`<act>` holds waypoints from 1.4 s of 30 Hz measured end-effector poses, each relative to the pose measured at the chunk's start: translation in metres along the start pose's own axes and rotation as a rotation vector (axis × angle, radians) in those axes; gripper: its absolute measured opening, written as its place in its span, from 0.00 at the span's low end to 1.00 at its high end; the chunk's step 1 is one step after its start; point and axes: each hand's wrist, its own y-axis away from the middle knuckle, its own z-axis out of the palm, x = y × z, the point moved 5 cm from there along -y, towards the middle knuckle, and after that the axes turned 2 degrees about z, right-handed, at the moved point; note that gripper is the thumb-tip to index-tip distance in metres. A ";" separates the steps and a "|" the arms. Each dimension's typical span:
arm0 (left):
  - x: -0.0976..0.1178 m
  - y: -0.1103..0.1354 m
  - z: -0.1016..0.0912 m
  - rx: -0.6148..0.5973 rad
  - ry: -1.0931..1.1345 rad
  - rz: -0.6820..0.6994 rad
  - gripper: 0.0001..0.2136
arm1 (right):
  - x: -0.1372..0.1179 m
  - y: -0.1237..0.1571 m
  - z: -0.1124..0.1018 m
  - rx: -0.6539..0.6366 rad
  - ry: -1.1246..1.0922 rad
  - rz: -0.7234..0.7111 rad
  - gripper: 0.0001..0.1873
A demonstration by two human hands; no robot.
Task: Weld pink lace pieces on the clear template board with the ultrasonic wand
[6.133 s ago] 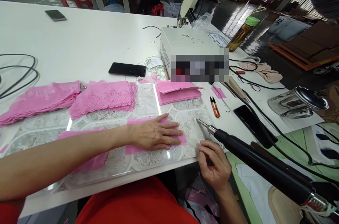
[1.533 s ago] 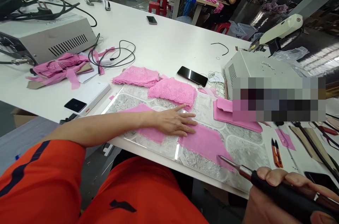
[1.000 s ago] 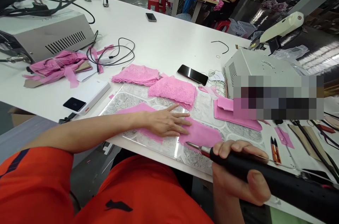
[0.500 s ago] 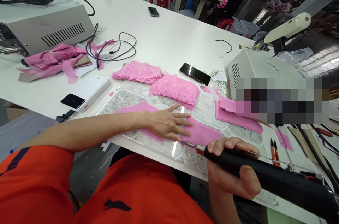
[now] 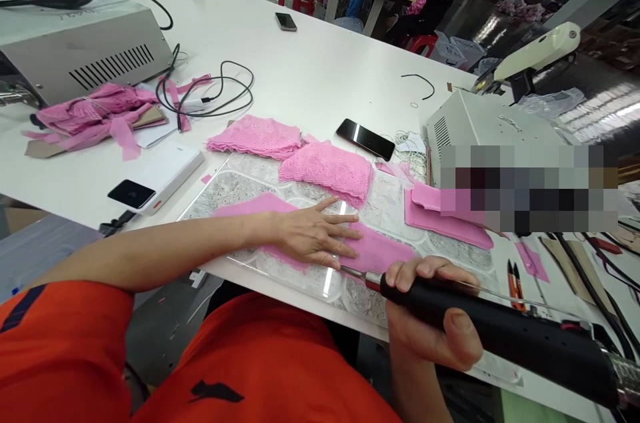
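My left hand [image 5: 313, 234] lies flat, fingers spread, on a pink fabric piece [image 5: 380, 251] spread over a glossy patterned board [image 5: 240, 183]. My right hand [image 5: 430, 316] is wrapped round the black handle of a hot cutting tool [image 5: 500, 333]. The tool's metal tip touches the near edge of the pink fabric, just by my left fingertips. A second pink piece [image 5: 250, 204] lies under my left wrist.
Two pink lace stacks [image 5: 325, 169] and folded pink pieces [image 5: 440, 216] lie beyond my hands. A black phone [image 5: 365, 139], a white machine box [image 5: 480, 126], orange snips [image 5: 513, 276] and cables [image 5: 210, 93] sit nearby. A person works at a far table.
My right hand picked up the tool and has slid its tip leftward along the fabric's near edge toward my left fingers. The left hand stays pressed flat.
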 end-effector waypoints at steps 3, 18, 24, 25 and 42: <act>0.001 0.000 0.000 0.006 -0.010 0.006 0.17 | 0.000 0.000 0.000 0.005 0.022 -0.003 0.15; 0.010 0.070 -0.023 0.149 0.045 -0.034 0.16 | -0.001 0.004 -0.006 0.084 0.007 0.072 0.13; 0.007 0.111 -0.010 0.053 0.030 -0.156 0.17 | 0.002 0.012 0.023 -0.057 -0.056 0.083 0.13; 0.006 0.113 -0.009 0.056 0.012 -0.157 0.18 | 0.003 0.014 0.028 -0.082 -0.064 0.079 0.13; 0.006 0.115 -0.002 0.139 -0.073 -0.084 0.16 | 0.012 0.018 0.042 -0.124 -0.023 0.080 0.15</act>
